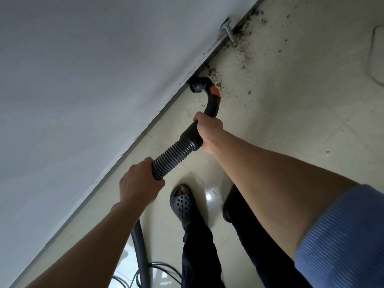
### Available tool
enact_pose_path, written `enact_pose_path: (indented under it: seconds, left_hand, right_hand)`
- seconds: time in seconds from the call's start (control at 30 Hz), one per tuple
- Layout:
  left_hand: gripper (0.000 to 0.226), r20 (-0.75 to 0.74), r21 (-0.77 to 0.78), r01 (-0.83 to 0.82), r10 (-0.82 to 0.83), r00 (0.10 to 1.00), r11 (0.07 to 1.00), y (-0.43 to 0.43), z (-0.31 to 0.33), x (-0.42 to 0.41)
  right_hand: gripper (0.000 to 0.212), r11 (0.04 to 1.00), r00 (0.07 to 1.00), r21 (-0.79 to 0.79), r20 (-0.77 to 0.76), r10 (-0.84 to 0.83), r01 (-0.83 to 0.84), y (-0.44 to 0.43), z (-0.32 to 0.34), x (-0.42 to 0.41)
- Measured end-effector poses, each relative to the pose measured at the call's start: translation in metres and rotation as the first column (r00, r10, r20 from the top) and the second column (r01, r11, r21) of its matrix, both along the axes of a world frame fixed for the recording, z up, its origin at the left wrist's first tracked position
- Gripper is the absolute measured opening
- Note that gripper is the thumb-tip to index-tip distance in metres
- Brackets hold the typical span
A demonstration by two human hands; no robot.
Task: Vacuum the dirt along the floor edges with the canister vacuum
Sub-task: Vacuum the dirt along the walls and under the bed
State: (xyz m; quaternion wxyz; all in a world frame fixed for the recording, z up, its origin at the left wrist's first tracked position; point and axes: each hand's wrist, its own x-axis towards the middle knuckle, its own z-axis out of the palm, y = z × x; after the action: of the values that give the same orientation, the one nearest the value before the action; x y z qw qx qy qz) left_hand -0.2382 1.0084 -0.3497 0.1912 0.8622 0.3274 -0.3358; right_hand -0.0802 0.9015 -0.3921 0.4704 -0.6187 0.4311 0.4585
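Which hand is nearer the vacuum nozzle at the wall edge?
Right. The right hand grips the curved handle just behind the nozzle; the left hand holds the ribbed hose farther back.

Both arms reach forward, running up the frame from its lower edge. The left forearm is bare and rises from the lower left to the left hand (139, 183) just below the centre. The back of that hand faces the camera, and its fingers curl round the ribbed hose (172, 156). The right arm enters from the lower right with a blue sleeve (342, 235) on the upper arm; its bare forearm is stretched nearly straight. The right hand (208, 132), at the centre and farther out than the left, wraps the rigid handle (190, 135), knuckles uppermost.
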Motion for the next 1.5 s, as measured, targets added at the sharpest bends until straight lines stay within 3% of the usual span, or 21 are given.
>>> enact_pose_path:
  seconds: [0.57,0.93,1.1,1.27,1.5]
  left_hand:
    - [0.017,-0.197,0.02,0.064,-0.059,0.979,0.998,0.034,0.021,-0.134]
    - [0.026,-0.005,-0.18,-0.002,0.002,1.0,0.984,-0.041,-0.015,-0.011]
    - [0.024,-0.04,-0.187,0.065,-0.074,0.996,0.98,-0.05,-0.011,-0.034]
    - [0.022,-0.114,-0.187,0.184,-0.207,0.972,0.965,-0.044,0.009,-0.075]
    - [0.019,-0.049,-0.156,0.138,-0.147,0.988,0.978,-0.038,-0.007,-0.048]
  right_hand:
    - [0.042,0.989,0.981,0.056,-0.132,0.141,-0.135,0.04,0.008,-0.146]
    - [0.046,0.98,0.978,-0.117,0.114,0.174,-0.161,-0.023,0.006,0.003]
    - [0.047,0.965,0.974,-0.164,0.062,0.216,-0.204,-0.043,0.002,-0.024]
    - [0.042,0.983,0.995,-0.159,-0.034,0.091,-0.095,-0.062,0.004,-0.091]
    - [0.04,0.992,0.998,-0.12,0.033,-0.046,0.05,-0.061,-0.003,-0.063]
